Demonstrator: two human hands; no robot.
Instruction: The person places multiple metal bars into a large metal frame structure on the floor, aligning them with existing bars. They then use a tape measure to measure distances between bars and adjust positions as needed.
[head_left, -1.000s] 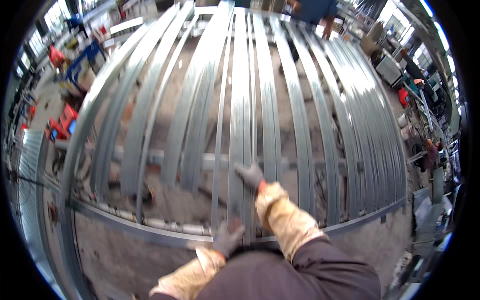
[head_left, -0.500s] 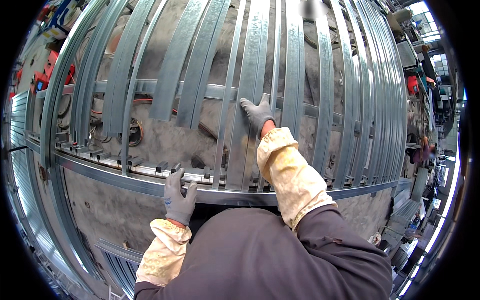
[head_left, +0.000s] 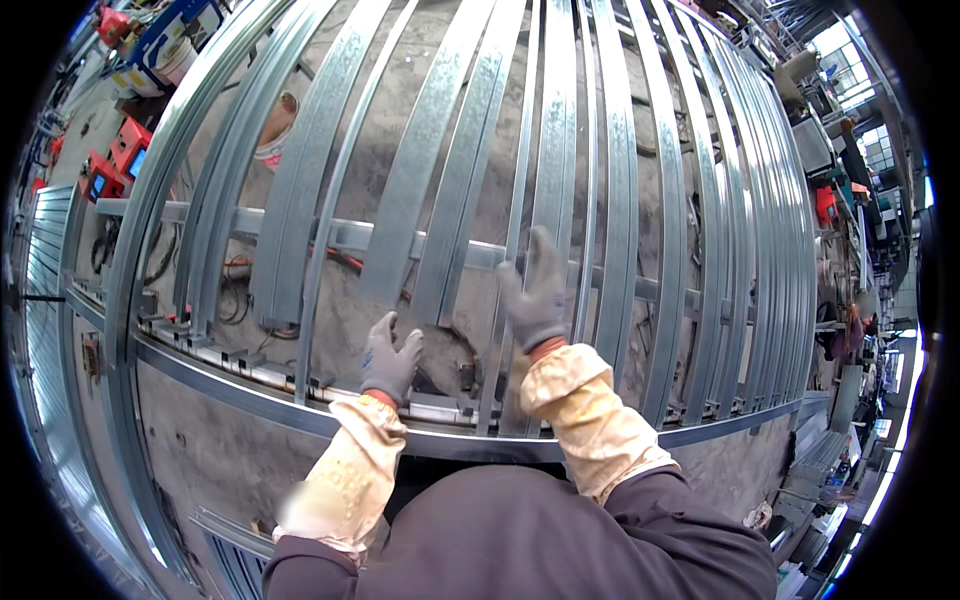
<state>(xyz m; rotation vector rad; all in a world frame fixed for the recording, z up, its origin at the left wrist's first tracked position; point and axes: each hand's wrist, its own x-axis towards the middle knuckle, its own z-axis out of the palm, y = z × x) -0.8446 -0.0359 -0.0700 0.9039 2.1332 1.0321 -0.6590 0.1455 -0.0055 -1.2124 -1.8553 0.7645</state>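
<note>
Both my hands wear grey gloves, with pale yellowish cuffs over the forearms. My left hand point(head_left: 391, 358), fingers apart and empty, is over the gap just short of the near end of a short galvanized steel channel point(head_left: 412, 215). A second short channel point(head_left: 473, 190) lies just right of it. My right hand point(head_left: 538, 295) is spread open over a longer channel point(head_left: 554, 150); whether its palm touches the metal I cannot tell. Slight blur softens its fingers. Lengthwise channels run away from me across a frame with a front rail point(head_left: 300, 400).
Small upright stops point(head_left: 240, 360) line the inside of the front rail. A crossbar point(head_left: 350, 235) runs beneath the channels, with hoses and cables on the floor below. Red machines point(head_left: 128, 148) stand at far left. More channels point(head_left: 770, 200) lie close together at right.
My left hand has moved forward and right, from the front rail toward the short channels' ends. My right hand's fingers now point more forward. The whole view has shifted.
</note>
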